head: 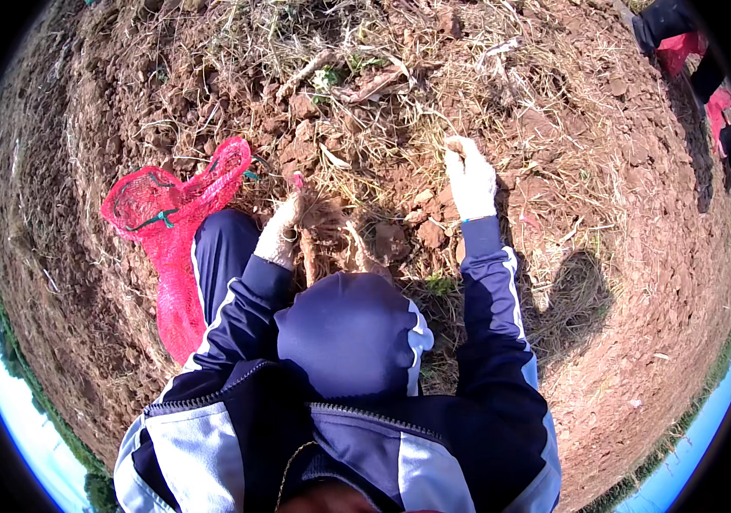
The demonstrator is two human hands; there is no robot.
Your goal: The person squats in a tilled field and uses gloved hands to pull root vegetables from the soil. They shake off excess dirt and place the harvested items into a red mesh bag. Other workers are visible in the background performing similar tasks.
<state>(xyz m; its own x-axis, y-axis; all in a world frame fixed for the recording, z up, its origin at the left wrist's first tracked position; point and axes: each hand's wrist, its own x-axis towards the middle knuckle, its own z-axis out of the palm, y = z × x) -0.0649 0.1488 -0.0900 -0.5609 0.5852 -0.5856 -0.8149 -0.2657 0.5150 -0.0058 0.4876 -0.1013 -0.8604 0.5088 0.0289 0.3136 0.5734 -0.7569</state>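
Observation:
My left hand (282, 229), in a whitish work glove, is low over the soil in front of my bent left knee. A small pinkish-red thing (298, 180) shows at its tip; whether it is held or part of the glove is unclear. Dry, fibrous plant stalks (325, 215) lie right beside that hand. My right hand (472, 181), gloved too, reaches farther forward over dry straw (426, 151). Its fingers are curled with thumb and forefinger close together, and I cannot make out anything between them. A red mesh sack (176, 269) with green ties lies left of my left knee.
Reddish soil clods (431, 234) lie between my hands. Thick dry stalks (372, 86) and a small green weed (326, 80) are farther ahead. At the far right edge are partly visible people in dark clothing (663, 25), with red material (680, 52) beside them.

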